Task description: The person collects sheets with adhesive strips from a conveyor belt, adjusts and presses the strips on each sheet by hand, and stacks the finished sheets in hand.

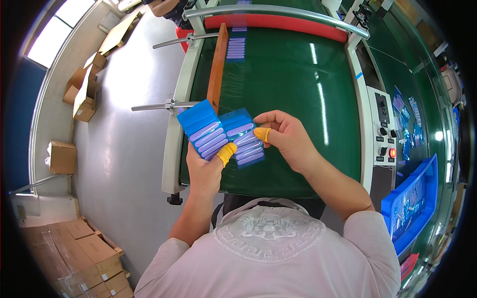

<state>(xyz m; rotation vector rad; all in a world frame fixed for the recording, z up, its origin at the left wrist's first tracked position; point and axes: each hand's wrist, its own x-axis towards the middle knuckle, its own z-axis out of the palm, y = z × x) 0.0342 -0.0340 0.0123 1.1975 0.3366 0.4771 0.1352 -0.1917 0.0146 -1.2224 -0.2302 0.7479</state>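
Note:
My left hand (202, 171), with a yellow finger cot on its thumb, grips a blue pack (198, 118) lined with several light purple strips. A second pack of the same kind, blue with purple strips (242, 130), overlaps it on the right, and the left thumb lies across where they meet. My right hand (294, 144) also wears a yellow finger cot on the thumb. Its thumb and forefinger close on the second pack's right edge. Both packs are tilted and held above the near end of a green conveyor belt (283, 99).
Along the belt's left side runs an orange-brown guide bar (217, 69), with more purple-strip packs (236, 48) beside it. A red roller (278, 22) crosses the far end. To the right are a control box (381, 126) and a blue tray (432, 198). Cardboard cartons (94, 253) stand lower left.

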